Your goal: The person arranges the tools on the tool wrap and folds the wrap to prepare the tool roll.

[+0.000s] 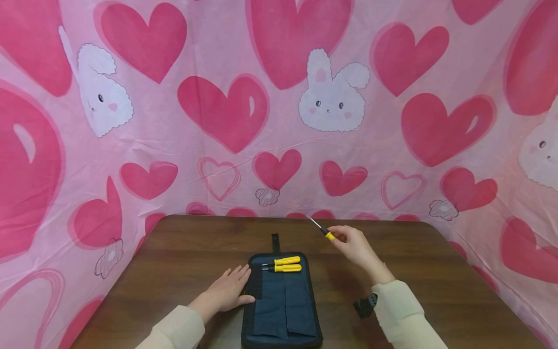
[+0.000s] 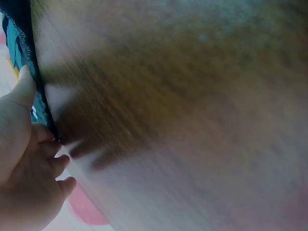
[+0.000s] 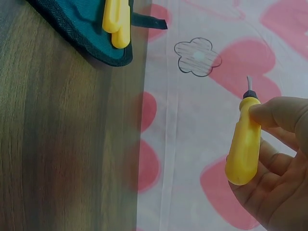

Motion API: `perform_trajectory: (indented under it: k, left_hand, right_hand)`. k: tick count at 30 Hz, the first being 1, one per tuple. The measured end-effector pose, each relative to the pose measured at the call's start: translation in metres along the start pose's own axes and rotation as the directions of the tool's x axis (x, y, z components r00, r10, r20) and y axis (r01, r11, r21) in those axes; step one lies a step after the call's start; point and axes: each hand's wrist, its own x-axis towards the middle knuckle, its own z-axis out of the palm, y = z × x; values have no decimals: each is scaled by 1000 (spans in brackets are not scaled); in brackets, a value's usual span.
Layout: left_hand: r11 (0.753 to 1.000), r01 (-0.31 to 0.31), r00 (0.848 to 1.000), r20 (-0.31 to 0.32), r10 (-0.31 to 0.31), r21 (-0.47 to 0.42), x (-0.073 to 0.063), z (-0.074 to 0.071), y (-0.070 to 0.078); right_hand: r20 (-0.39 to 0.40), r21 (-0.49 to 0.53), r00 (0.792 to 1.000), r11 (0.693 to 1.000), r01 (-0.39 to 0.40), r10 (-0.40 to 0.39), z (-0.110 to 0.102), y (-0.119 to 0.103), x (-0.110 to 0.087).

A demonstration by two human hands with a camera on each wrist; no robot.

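Observation:
A dark blue tool pouch (image 1: 270, 315) with black edging lies spread on the table. Two yellow-handled screwdrivers (image 1: 287, 268) lie side by side on its upper part, their tips toward the left. My left hand (image 1: 228, 289) rests at the pouch's left edge, fingers stretched out, the thumb over the fabric; the left wrist view shows the thumb on the dark edge (image 2: 38, 91). Raised above the table to the right of the pouch, my right hand (image 1: 350, 245) pinches a third screwdriver (image 3: 244, 144) by its yellow handle, its metal shaft pointing up and away.
The brown wooden table (image 1: 196, 242) ends at a pink cloth backdrop (image 1: 279, 140) printed with hearts and rabbits. A black strap (image 1: 275, 242) sticks out from the pouch's far end. A small black device (image 1: 365, 305) sits by the right cuff.

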Motion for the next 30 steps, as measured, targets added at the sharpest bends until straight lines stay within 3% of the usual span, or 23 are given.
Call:
perform_trajectory:
  k: [5, 11, 18, 30]
  left_hand:
    - [1000, 10, 1000, 1, -10, -5, -1, -1, 1]
    - [1000, 8, 1000, -4, -8, -3, -1, -1, 2]
    - [1000, 2, 1000, -9, -2, 3, -1, -1, 2]
    - [1000, 0, 1000, -8, 0, 7, -2, -1, 2]
  right_hand:
    - [27, 22, 999, 999, -30, 29, 2, -4, 0]
    - [22, 4, 1000, 1000, 1, -1, 5, -7, 2]
    - [24, 8, 1000, 1000, -19, 19, 8, -12, 3]
    - [28, -2, 999, 999, 37, -37, 17, -18, 5]
